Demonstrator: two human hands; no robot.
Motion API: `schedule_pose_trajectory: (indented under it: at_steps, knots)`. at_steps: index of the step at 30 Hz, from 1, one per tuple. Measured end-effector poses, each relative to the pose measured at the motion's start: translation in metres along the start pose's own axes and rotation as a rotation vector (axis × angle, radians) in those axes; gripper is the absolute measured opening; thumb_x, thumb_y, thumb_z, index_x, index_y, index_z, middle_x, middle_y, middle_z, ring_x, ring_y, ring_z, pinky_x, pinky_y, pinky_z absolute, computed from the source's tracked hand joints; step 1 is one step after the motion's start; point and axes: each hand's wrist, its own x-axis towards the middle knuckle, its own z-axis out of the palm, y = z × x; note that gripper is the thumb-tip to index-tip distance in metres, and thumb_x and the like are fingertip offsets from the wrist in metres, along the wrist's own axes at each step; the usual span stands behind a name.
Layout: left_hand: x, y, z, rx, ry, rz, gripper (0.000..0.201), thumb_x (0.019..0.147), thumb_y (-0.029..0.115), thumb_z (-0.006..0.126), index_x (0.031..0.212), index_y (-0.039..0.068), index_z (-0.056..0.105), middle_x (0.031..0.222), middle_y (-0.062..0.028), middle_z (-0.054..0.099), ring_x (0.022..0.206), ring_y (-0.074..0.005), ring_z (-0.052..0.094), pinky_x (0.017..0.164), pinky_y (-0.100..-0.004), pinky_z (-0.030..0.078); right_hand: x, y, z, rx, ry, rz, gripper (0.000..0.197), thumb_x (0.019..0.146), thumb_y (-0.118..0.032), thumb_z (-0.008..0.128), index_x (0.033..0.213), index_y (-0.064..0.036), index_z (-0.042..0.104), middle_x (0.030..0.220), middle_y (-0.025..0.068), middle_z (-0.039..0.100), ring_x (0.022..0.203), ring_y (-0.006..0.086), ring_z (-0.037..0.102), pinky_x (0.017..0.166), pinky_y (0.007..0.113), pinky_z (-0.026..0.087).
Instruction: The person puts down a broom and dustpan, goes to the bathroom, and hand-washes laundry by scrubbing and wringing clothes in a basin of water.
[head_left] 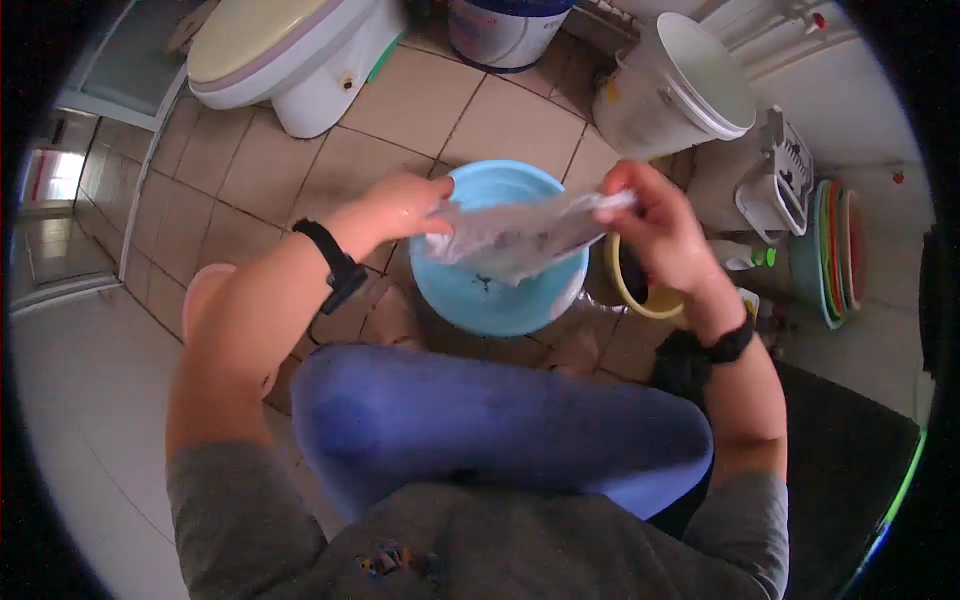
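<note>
Head: crumpled cloth (510, 245) in 2 hands (408, 205) (660, 228); round basin (465, 303).

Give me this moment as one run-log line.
left hand: grips one end of pale cloth | right hand: grips other end | pale cloth: stretched above blue basin

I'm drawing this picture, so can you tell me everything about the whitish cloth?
The cloth looks whitish and thin, like crumpled fabric, with faint greyish patches, slightly blurred. Held at one end by the left hand and at the other by the right hand, it stretches over the light blue basin, sagging between them. Whether it's wet is unclear.
</note>
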Motion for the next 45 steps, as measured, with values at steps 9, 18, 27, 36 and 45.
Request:
schedule_pose_trajectory:
  at_steps: [9,18,27,36,45]
  knots:
    - [-0.021,0.023,-0.014,-0.323,-0.005,0.039,0.029,0.087,0.019,0.051,0.113,0.01,0.059,0.103,-0.0152,0.063,0.094,-0.0314,0.06,0.081,-0.0414,0.047,-0.039,-0.068,-0.024,0.156,0.12,-0.324,0.021,0.083,-0.008,0.066,0.091,-0.0076,0.047,0.091,0.0023,0.046,0.085,0.0131,0.044,0.078,0.025,0.036]
    - [0.055,0.036,0.093,-0.156,0.352,0.349,0.051,0.085,0.039,0.06,0.127,0.01,0.053,0.111,-0.0222,0.058,0.107,-0.0346,0.056,0.09,-0.0442,0.044,0.004,0.016,0.028,0.238,0.029,0.055,0.016,0.092,-0.01,0.058,0.097,-0.0084,0.043,0.09,-0.0001,0.05,0.085,0.0086,0.044,0.074,0.025,0.041]
    - [0.099,-0.011,0.164,-0.243,0.02,-0.436,0.053,0.084,0.011,0.055,0.135,0.01,0.038,0.103,-0.026,0.061,0.091,-0.0385,0.062,0.079,-0.0478,0.048,0.035,0.274,0.123,-0.5,0.001,0.396,0.035,0.09,-0.029,0.054,0.122,-0.0188,0.049,0.126,0.0138,0.05,0.117,0.0385,0.045,0.088,0.054,0.041]
    - [0.121,-0.01,0.305,-0.071,0.178,-0.646,0.06,0.089,0.043,0.046,0.142,0.019,0.031,0.152,-0.0218,0.006,0.135,-0.049,0.011,0.103,-0.0666,0.014,0.052,0.342,0.221,-0.94,-0.055,0.417,0.054,0.09,-0.041,0.048,0.139,-0.0218,0.04,0.153,0.0095,0.017,0.138,0.0426,0.014,0.105,0.065,0.016]
    - [0.164,-0.06,0.256,-0.274,-0.307,-0.434,0.05,0.087,0.037,0.048,0.132,0.015,0.043,0.137,-0.0246,0.035,0.129,-0.0478,0.026,0.097,-0.0597,0.032,0.086,0.352,0.19,-0.481,-0.264,0.562,0.059,0.08,-0.037,0.061,0.132,-0.0144,0.044,0.135,0.0137,0.043,0.127,0.0381,0.037,0.1,0.056,0.03]
